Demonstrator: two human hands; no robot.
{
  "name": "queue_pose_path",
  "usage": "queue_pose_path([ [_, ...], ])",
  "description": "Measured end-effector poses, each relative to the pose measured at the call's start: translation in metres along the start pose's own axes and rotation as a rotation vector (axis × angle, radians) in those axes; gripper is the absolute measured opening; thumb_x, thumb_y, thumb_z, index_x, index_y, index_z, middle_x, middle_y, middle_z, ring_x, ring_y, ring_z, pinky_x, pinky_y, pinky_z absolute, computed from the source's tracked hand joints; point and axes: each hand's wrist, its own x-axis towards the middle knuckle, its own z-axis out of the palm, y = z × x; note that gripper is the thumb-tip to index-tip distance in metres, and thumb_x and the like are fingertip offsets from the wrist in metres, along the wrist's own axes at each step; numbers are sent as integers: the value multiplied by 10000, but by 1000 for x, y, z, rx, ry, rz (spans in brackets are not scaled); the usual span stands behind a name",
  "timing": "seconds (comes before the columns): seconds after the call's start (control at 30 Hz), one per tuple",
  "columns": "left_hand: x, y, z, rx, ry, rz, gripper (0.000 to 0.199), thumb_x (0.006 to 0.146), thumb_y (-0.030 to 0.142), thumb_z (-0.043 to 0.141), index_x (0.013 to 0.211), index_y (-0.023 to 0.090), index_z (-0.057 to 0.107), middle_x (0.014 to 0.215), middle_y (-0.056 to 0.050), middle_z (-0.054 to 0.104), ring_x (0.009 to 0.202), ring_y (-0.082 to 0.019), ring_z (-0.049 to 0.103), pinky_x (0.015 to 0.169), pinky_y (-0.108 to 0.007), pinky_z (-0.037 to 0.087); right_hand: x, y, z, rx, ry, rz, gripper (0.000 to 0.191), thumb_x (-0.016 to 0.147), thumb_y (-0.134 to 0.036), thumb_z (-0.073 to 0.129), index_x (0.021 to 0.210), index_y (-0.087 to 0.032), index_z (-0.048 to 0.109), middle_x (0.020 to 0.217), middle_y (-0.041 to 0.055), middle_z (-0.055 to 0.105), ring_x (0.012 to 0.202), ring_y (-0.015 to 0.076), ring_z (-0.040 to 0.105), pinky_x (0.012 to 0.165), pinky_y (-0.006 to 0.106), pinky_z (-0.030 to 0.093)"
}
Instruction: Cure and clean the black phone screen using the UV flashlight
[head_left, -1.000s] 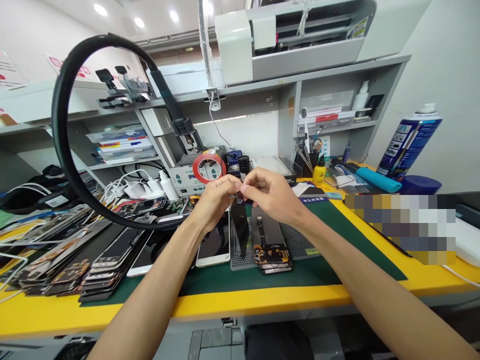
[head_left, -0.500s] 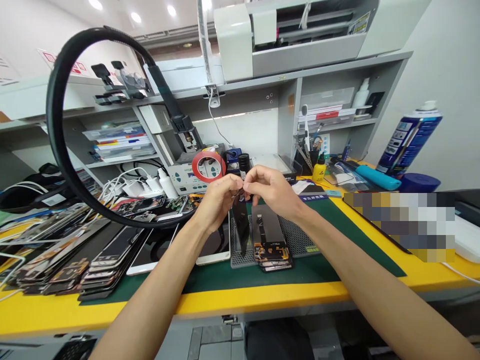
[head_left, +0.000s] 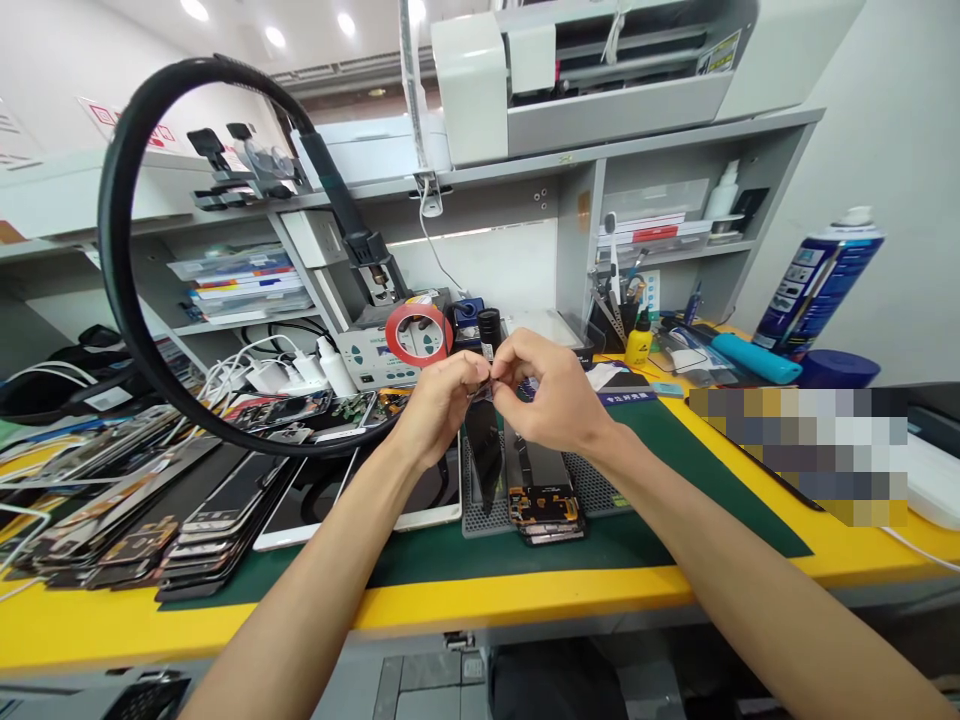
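Note:
My left hand (head_left: 442, 405) is closed near the middle of the bench, its thumb and fingers holding the upper end of a dark phone screen (head_left: 484, 460) that hangs steeply downward. Against it, my right hand (head_left: 551, 390) pinches at the same upper end; whatever lies between those fingertips is too small and covered to make out. Just below my right hand, a stack of phone screens (head_left: 544, 475) shows orange flex cables at its near end. The stack lies on a grey perforated mat (head_left: 596, 485).
More stacked phone screens (head_left: 214, 530) and white-framed panels (head_left: 289, 510) lie left on the green mat (head_left: 637, 540). A thick black hose (head_left: 112, 240) loops over them. Behind are red tape (head_left: 394, 340) and a black-capped bottle (head_left: 489, 325). A spray can (head_left: 821, 280) stands right.
My right hand's fingers have curled lower at the phone screen's upper end. My left hand and the screen have barely moved.

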Motion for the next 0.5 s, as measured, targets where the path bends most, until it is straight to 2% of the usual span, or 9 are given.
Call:
queue_pose_path([
  [0.13,0,0,0,-5,-1,13,50,664,212,615,681,168,633,730,5,580,734,-130,513,685,-228,422,0,-2,-1,-11,-26,1,163,717,-76,551,798,-209,502,818,0,546,663,134,526,625,279,469],
  [0.33,0,-1,-1,-94,-17,-81,74,672,227,611,727,177,617,762,0,609,729,-149,561,680,-258,451,0,-2,-1,11,-48,-17,263,726,-47,550,939,-196,587,857,3,572,690,132,548,648,278,485],
  [0.5,0,-2,-4,-133,-16,-109,70,681,229,600,729,178,604,780,-7,615,745,-158,577,706,-272,468,-1,-1,0,-47,1,-42,224,765,-65,566,936,-171,664,847,21,604,693,140,580,658,289,488],
])
